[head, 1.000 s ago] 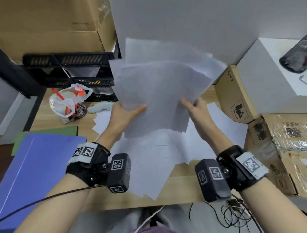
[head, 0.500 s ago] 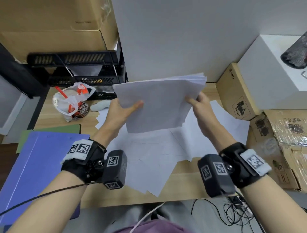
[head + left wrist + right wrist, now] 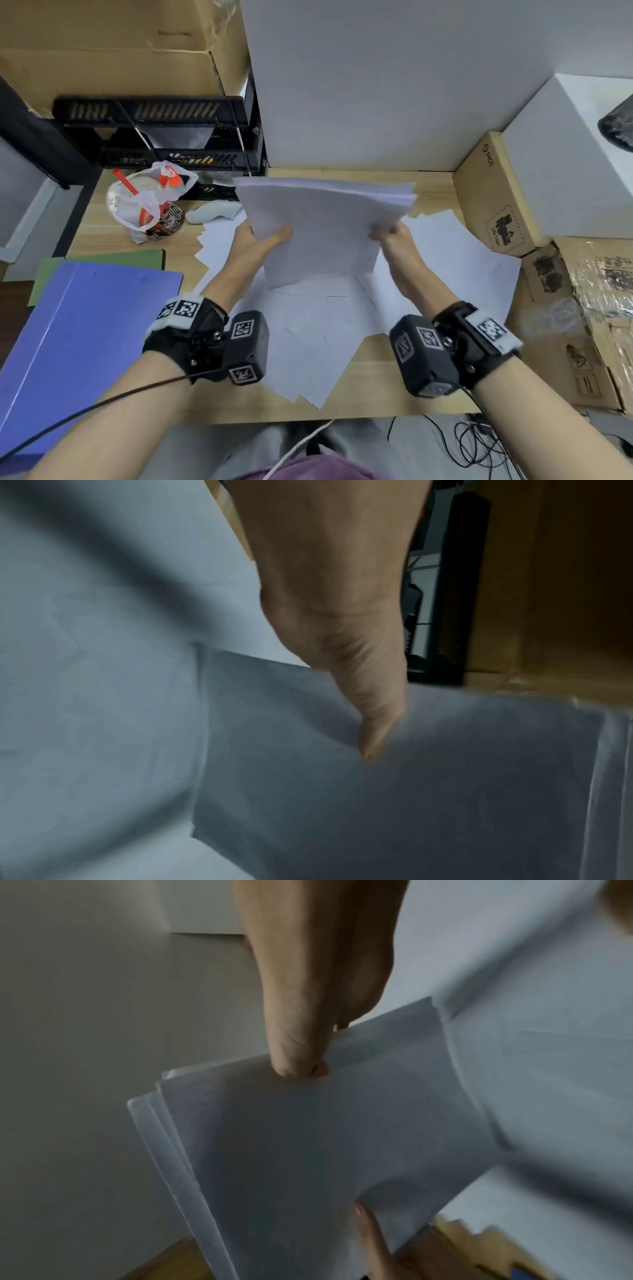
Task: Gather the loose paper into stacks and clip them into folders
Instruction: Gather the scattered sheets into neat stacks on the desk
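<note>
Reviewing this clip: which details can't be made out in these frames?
- Left hand fingers: behind the held paper stack, all views.
- Sheet count: stack edges blurred, right wrist view.
- Blue folder clip: not visible; folder cut by head view's edge.
- Printing on paper: too blurred.

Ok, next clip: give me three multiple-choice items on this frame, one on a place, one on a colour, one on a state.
1. Where does the big folder lie?
A. left on the desk
B. on the white box
C. in the black tray

2. What colour is it?
A. red
B. blue
C. yellow

3. How is the paper stack held?
A. flat on the desk, untouched
B. by one hand alone
C. stood on edge, gripped on both sides

Answers: 1 A, it lies beside the left forearm. 2 B, its cover is blue. 3 C, the left hand and the right hand each grip a side, its lower edge on the loose sheets.
</note>
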A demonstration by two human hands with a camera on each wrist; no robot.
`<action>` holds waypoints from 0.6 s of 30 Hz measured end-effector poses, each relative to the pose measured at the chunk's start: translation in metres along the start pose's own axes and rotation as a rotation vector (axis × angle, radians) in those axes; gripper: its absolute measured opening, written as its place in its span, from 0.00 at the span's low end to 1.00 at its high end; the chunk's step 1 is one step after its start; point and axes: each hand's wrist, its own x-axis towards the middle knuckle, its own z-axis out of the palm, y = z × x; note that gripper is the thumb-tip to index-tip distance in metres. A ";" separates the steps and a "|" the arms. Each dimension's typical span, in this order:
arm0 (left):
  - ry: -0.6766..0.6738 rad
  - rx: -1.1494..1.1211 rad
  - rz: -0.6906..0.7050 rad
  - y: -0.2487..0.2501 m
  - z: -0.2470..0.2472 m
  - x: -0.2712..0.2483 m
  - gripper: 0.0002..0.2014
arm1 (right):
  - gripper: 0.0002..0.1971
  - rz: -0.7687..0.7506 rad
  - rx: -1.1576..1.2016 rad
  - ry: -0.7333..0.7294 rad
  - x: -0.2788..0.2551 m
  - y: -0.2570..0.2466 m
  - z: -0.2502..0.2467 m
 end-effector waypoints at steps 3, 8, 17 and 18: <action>0.128 0.077 -0.111 -0.023 0.006 0.000 0.11 | 0.16 0.121 -0.124 -0.136 0.002 0.027 0.015; 0.037 0.133 -0.105 -0.036 -0.026 -0.004 0.14 | 0.10 0.004 -0.505 -0.085 0.017 0.024 0.004; 0.006 0.750 -0.531 -0.146 -0.124 -0.042 0.31 | 0.10 0.248 -0.533 0.034 0.000 0.097 -0.029; -0.019 0.762 -0.526 -0.146 -0.115 -0.046 0.31 | 0.10 0.281 -0.514 0.043 -0.002 0.102 -0.029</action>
